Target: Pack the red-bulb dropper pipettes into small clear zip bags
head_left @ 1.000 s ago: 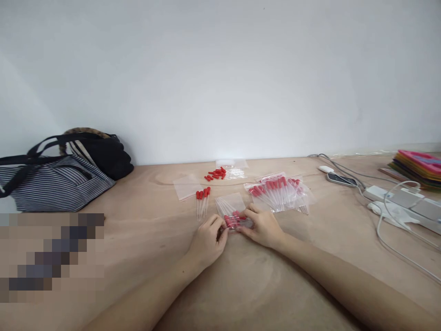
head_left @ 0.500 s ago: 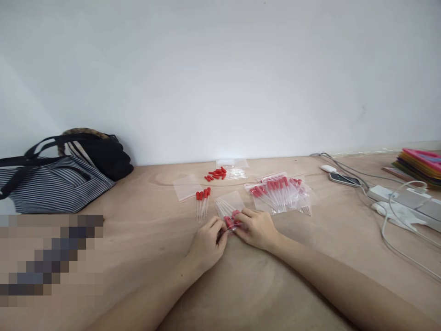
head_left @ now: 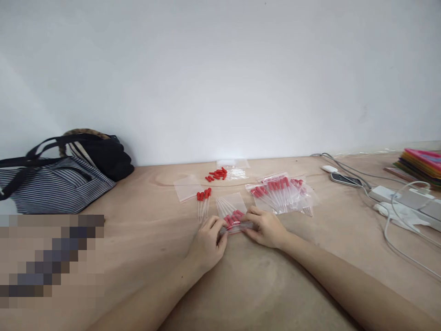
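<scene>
A clear zip bag (head_left: 235, 201) lies flat with several red-capped droppers inside, caps toward me. My left hand (head_left: 209, 241) pinches the left corner of its near edge. At the right end of that edge, my right hand (head_left: 265, 227) has its fingers closed on the bag. Left of the bag, several loose droppers with red bulbs (head_left: 204, 195) lie side by side, near a flat bag with no droppers in it (head_left: 187, 187). Filled bags of droppers (head_left: 280, 193) overlap to the right. Farther back are loose red bulbs (head_left: 217, 174) and clear tubes (head_left: 237, 173).
A striped bag (head_left: 62, 186) and a black bag (head_left: 106, 158) stand at the left by the wall. On the right are a phone-like device (head_left: 346, 179), cables, a white power strip (head_left: 386, 194), a crumpled tissue (head_left: 401, 215) and stacked colourful folders (head_left: 420, 165).
My right hand has slid a little to the right along the near edge of the bag, uncovering more red caps. My left hand has stayed nearly in place.
</scene>
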{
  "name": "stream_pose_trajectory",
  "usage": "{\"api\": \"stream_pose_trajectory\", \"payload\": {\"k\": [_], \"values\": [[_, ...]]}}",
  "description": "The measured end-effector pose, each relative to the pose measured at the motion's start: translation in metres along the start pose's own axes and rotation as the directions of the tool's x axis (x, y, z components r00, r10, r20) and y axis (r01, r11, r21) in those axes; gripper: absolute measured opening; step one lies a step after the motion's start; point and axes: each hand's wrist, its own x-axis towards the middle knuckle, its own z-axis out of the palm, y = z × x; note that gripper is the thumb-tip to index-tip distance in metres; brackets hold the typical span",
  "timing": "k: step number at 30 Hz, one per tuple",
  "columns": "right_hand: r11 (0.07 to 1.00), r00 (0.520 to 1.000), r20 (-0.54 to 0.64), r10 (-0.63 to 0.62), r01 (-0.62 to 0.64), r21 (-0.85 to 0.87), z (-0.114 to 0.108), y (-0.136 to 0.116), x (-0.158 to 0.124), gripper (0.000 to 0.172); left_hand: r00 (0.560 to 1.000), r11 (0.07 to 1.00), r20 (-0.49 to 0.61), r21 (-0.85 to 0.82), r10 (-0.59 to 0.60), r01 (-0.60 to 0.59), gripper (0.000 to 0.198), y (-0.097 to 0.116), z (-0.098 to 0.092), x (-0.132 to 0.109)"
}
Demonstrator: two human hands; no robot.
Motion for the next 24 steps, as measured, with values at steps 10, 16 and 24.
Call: {"api": "stream_pose_trajectory", "payload": {"k": [10,16,24], "values": [[0.997,0.997,-0.012,-0.076,0.075,-0.012,0.005,0.002,-0.008,0.021,0.998,0.992,0.063,0.124,0.017,-0.024,0.011,0.000,0.001,0.009],[0.997,0.997,-0.037,-0.071,0.073,0.040,0.006,0.001,-0.006,0.020,0.987,0.974,0.150,0.207,0.064,-0.095,0.008,0.000,0.001,0.018],[1.000,0.998,-0.056,0.004,-0.003,0.015,0.008,-0.002,-0.006,0.017,0.992,0.986,0.122,0.163,0.014,-0.034,0.013,-0.005,0.003,0.022]]}}
